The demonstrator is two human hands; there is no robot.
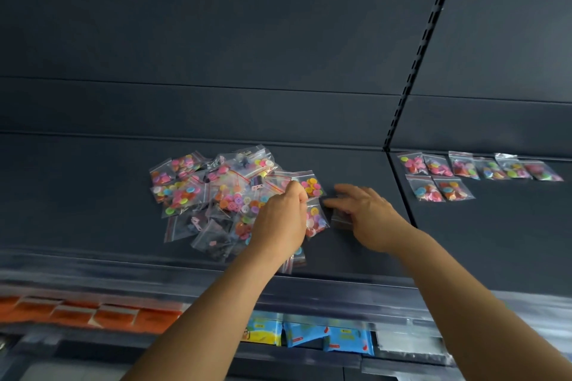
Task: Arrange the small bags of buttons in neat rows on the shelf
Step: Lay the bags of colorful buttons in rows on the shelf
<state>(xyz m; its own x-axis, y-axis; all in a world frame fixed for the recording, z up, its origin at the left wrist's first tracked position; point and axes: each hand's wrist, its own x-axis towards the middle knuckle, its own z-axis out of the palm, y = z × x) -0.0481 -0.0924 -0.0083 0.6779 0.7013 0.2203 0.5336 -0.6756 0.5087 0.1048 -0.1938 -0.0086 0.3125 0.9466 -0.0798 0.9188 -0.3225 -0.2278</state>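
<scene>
Pile of button bags [216,195]: centre of frame, loose heap on the dark shelf [93,195], bags overlapping at all angles, red zip strips pointing every way.
Left hand [281,219]: at the right edge of the pile, fingers curled, apparently pinching the top edge of a bag of yellow and pink buttons [311,185]; exact contact hidden by the knuckles.
Bag under left hand [315,219]: red and yellow buttons, just right of the knuckles, long axis running up and down the frame, partly covered by the hand.
Right hand [368,216]: right of centre, fingers spread and fairly straight, palm down, resting on a dark bag [339,221] lying flat on the shelf; not curled round it.
Finished rows [479,173]: right of frame, past the shelf joint [399,189]; upper row of six bags, lower row of two, each upright with zip strip at the top.
Next free slot: lower row, just right of its second bag [453,189], well apart from both hands, toward the right edge of the frame.
Key relation: slot lies to the right of the pile; right hand nearer to it than left, so the carry likely falls to the right hand.
Likely step: picking out bags at the pile's right edge.
Progress: early, most bags unsorted.
Below the shelf: orange packets [77,314] lower left, blue packets [309,335] lower centre.
</scene>
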